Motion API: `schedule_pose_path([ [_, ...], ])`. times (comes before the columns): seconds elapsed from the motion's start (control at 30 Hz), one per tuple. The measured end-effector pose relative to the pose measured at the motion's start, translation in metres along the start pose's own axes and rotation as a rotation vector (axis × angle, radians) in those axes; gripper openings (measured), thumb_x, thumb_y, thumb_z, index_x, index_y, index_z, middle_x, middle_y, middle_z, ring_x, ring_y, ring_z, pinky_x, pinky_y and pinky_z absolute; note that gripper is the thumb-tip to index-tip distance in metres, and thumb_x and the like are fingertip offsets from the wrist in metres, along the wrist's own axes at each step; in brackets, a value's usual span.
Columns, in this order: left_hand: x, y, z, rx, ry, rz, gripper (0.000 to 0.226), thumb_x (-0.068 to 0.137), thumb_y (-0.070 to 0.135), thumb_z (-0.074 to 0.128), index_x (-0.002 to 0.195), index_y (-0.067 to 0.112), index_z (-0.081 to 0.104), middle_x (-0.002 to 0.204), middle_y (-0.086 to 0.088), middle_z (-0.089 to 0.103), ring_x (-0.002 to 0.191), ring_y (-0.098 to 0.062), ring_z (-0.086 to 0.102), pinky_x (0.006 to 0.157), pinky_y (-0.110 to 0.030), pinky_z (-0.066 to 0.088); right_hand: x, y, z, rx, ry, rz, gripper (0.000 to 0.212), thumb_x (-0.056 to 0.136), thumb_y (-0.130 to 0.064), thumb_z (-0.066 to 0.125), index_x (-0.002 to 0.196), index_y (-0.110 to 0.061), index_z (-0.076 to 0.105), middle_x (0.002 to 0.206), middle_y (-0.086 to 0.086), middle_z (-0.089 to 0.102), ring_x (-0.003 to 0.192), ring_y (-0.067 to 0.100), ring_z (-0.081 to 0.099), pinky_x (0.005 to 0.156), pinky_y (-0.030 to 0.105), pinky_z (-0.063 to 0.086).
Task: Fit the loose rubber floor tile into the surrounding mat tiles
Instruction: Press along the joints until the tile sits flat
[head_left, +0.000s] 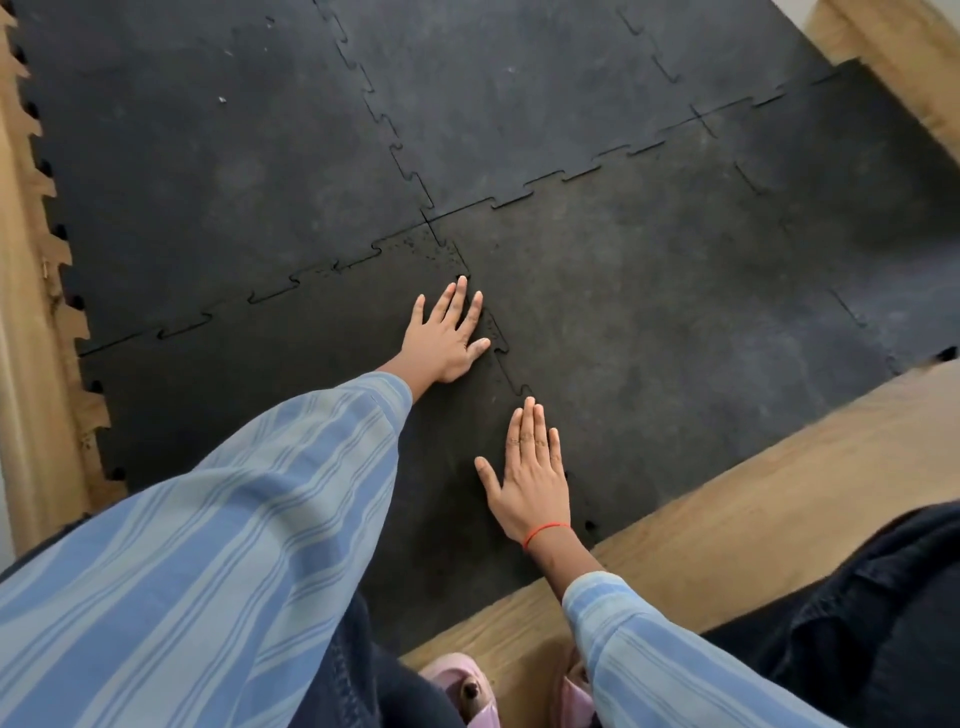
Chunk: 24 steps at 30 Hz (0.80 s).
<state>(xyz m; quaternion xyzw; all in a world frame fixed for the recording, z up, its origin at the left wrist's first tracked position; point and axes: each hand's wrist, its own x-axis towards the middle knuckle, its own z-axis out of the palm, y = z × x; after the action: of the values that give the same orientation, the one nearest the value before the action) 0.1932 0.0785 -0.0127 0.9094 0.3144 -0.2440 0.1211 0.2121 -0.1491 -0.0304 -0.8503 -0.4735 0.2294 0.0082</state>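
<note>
Rubber tile (649, 322) on wooden floor (727, 493)

loose long sleeves (249, 519) in light blue with darker blue stripes on both arms, thin red thread bracelet (544, 532) on the right wrist, dark denim trousers (857, 613), and pinkish-lilac slippers (462, 686) on the feet.

Mat surface: the black mat tiles (260, 171) lie flat and bare ahead of both hands, open to reach.
Seam: the left hand (447, 338) and right hand (530, 478) lie flat along the toothed seam (511, 376), covering parts of it.
Left edge: wood floor (31, 291) beside the toothed border.
Near side: the striped sleeve (234, 545) covers the near-left tile.
</note>
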Motion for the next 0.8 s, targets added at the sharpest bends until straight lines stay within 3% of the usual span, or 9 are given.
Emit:
schedule_pose_path([
  [0.13,0.001,0.000,-0.003,-0.014,-0.016,-0.012,0.069,0.099,0.054,0.013,0.150,0.021,-0.019,0.157,-0.005,-0.029,0.147,-0.020,-0.019,0.118,-0.050,-0.004,-0.015,0.020,-0.002,-0.016,0.157,-0.057,0.076,0.095,-0.055,0.026,0.151,-0.004,0.014,0.160,0.009,0.005,0.149,0.018,-0.004,0.121,0.034,-0.007],
  [0.3,0.003,0.001,-0.004,-0.021,-0.033,-0.013,0.068,0.100,0.053,0.014,0.150,0.021,-0.019,0.156,-0.006,-0.030,0.147,-0.021,-0.019,0.118,-0.050,-0.003,-0.018,0.025,-0.003,-0.064,0.089,-0.123,0.070,0.093,-0.049,0.035,0.146,-0.003,0.040,0.156,0.010,0.028,0.147,0.018,0.020,0.120,0.038,0.005],
  [0.47,0.005,-0.002,-0.002,-0.041,-0.040,-0.004,0.068,0.099,0.055,0.014,0.149,0.024,-0.020,0.156,-0.005,-0.031,0.146,-0.020,-0.021,0.118,-0.049,-0.004,-0.012,0.018,-0.002,-0.093,0.100,-0.093,0.069,0.093,-0.049,0.035,0.146,-0.005,0.040,0.156,0.009,0.030,0.146,0.018,0.021,0.119,0.039,0.006],
  [0.6,0.005,-0.008,-0.001,-0.056,-0.002,0.012,0.076,0.097,0.061,0.017,0.150,0.020,-0.019,0.157,-0.003,-0.027,0.147,-0.019,-0.018,0.118,-0.046,-0.003,0.013,0.008,-0.006,-0.120,0.113,-0.122,0.067,0.097,-0.048,0.029,0.150,-0.009,0.029,0.159,0.005,0.018,0.147,0.019,0.013,0.119,0.037,-0.002],
  [0.8,0.007,-0.011,0.009,-0.056,0.047,-0.024,0.083,0.093,0.067,0.014,0.149,0.017,-0.020,0.157,-0.003,-0.028,0.146,-0.018,-0.021,0.118,-0.046,-0.007,0.018,0.009,0.000,-0.121,0.105,-0.142,0.067,0.096,-0.049,0.031,0.151,-0.011,0.021,0.160,0.004,0.016,0.148,0.020,0.013,0.119,0.042,0.006],
])
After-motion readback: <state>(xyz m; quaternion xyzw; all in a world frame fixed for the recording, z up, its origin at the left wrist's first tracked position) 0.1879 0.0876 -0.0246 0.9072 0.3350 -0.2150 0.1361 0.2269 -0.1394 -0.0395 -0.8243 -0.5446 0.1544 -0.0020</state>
